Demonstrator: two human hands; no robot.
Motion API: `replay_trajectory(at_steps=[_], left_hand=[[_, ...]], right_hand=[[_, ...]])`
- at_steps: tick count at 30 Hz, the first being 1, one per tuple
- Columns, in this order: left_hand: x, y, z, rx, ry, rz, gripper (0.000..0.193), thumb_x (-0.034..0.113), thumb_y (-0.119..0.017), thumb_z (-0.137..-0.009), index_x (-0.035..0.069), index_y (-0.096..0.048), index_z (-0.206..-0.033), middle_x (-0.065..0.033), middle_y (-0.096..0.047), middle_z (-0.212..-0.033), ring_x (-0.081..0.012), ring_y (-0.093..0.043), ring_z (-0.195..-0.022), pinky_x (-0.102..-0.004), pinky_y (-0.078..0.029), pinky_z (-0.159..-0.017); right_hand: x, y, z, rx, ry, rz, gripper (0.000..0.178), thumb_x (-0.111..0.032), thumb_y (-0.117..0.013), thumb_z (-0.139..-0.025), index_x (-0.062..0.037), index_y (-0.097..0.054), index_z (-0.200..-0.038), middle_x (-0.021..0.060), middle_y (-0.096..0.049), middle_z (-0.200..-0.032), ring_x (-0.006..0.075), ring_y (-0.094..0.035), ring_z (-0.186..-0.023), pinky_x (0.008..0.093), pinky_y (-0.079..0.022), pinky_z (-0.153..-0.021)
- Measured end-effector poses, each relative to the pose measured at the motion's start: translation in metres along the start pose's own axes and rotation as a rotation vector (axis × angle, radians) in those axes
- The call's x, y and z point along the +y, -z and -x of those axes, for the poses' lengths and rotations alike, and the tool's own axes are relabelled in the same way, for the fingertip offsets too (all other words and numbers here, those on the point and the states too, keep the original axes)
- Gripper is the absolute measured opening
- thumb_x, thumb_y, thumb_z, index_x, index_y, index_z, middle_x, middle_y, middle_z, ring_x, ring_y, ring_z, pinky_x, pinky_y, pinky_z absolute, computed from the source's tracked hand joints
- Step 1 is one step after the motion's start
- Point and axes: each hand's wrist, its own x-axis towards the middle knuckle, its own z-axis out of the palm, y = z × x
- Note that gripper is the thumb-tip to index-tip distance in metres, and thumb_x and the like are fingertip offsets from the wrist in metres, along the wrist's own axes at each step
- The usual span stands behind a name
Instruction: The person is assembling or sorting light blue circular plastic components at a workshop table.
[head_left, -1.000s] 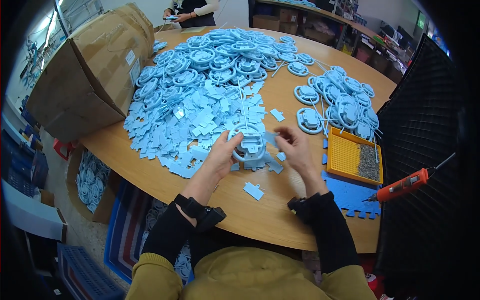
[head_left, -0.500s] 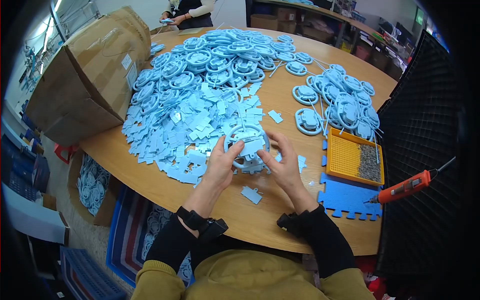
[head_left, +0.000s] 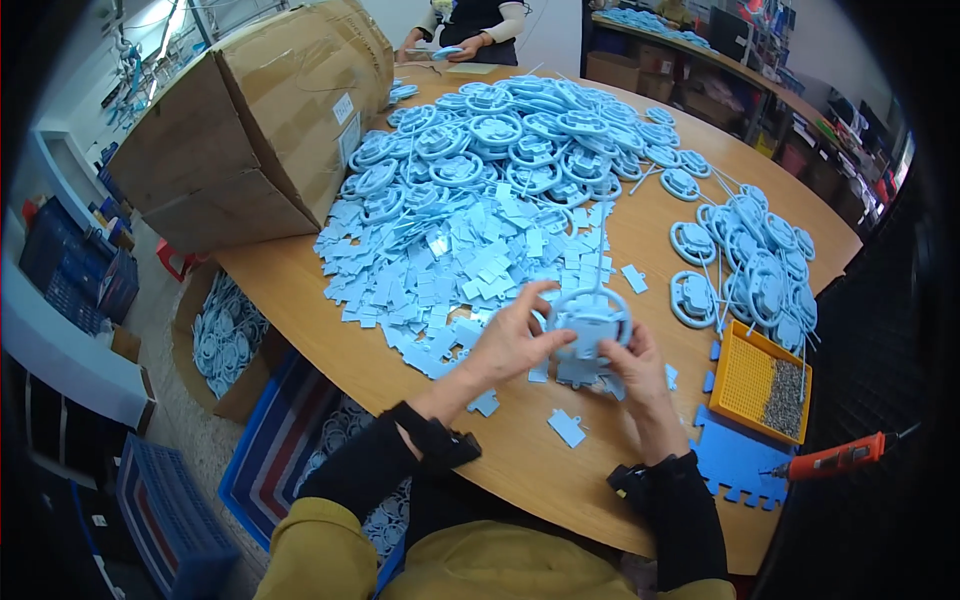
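Over the near part of the table, both hands hold a light blue plastic steering-wheel-shaped part point(head_left: 556, 312) with a thin rod pointing away from me. A flat light blue plate point(head_left: 592, 330) lies over its middle. My left hand point(head_left: 512, 345) grips the left side, its thumb on the plate and index finger raised near the ring. My right hand point(head_left: 642, 378) closes on the lower right, with its thumb at the plate's edge. Below the wheel are more light blue plates, partly hidden by it. One loose plate point(head_left: 566, 427) lies nearer me.
A large pile of wheels point(head_left: 500, 130) stands behind spread plates point(head_left: 440, 255). More wheels point(head_left: 755, 255) lie right, by a yellow tray point(head_left: 742, 375) of small metal pieces, a blue mat point(head_left: 735, 455) and an orange electric screwdriver point(head_left: 838, 457). A cardboard box point(head_left: 270, 120) leans left. Another person works opposite.
The view has swung, so the table's things sit farther right and lower. Both hands still hold the wheel; my left index finger has lifted.
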Motion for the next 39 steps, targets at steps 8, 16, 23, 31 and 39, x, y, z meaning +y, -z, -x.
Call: replay_trajectory(at_steps=[8, 16, 23, 31, 39], left_hand=[[-0.085, 0.204, -0.103, 0.691, -0.086, -0.718, 0.048, 0.035, -0.070, -0.078, 0.002, -0.059, -0.112, -0.0163, -0.063, -0.102, -0.0312, -0.061, -0.089, -0.0404, -0.048, -0.079], [-0.081, 0.223, -0.178, 0.323, 0.556, -1.089, 0.082, 0.063, -0.064, -0.069, 0.005, -0.055, -0.127, -0.0151, -0.045, -0.135, -0.0314, -0.040, -0.126, -0.0517, -0.035, -0.097], [-0.084, 0.215, -0.172, 0.374, 0.505, -1.003, 0.078, 0.058, -0.072, -0.061, 0.014, -0.057, -0.124, -0.0127, -0.046, -0.132, -0.0320, -0.039, -0.126, -0.0547, -0.033, -0.099], [-0.001, 0.147, -0.132, 0.329, -0.351, -0.702, 0.063, 0.017, -0.076, -0.064, 0.003, -0.049, -0.119, -0.0177, -0.051, -0.119, -0.0321, -0.049, -0.114, -0.0373, -0.039, -0.097], [0.059, -0.017, -0.057, -0.091, -0.749, -0.816, 0.068, 0.023, -0.081, -0.057, 0.008, -0.052, -0.117, -0.0209, -0.049, -0.122, -0.0375, -0.050, -0.110, -0.0440, -0.041, -0.090]], right_hand=[[-0.052, 0.062, -0.032, 0.304, 0.326, -0.408, 0.032, -0.016, -0.062, -0.089, -0.0054, -0.052, -0.117, 0.0072, -0.060, -0.109, 0.0168, -0.059, -0.094, 0.0286, -0.049, -0.077], [-0.038, 0.040, -0.107, 0.228, 0.410, 1.407, 0.035, -0.014, -0.067, -0.079, 0.0001, -0.061, -0.111, 0.0151, -0.060, -0.110, 0.0285, -0.057, -0.102, 0.0360, -0.047, -0.086], [-0.036, 0.034, -0.109, 0.150, 0.187, 1.419, 0.029, -0.015, -0.068, -0.074, -0.0015, -0.064, -0.099, 0.0189, -0.058, -0.103, 0.0359, -0.055, -0.101, 0.0417, -0.048, -0.084], [-0.042, 0.028, -0.072, 0.118, 0.231, 0.589, 0.021, -0.013, -0.064, -0.083, -0.0005, -0.062, -0.100, 0.0081, -0.063, -0.085, 0.0163, -0.062, -0.078, 0.0288, -0.051, -0.065], [-0.053, 0.007, -0.005, 0.039, 0.167, -0.096, 0.016, -0.010, -0.063, -0.087, -0.0035, -0.059, -0.101, 0.0031, -0.062, -0.084, 0.0105, -0.060, -0.074, 0.0242, -0.053, -0.061]])
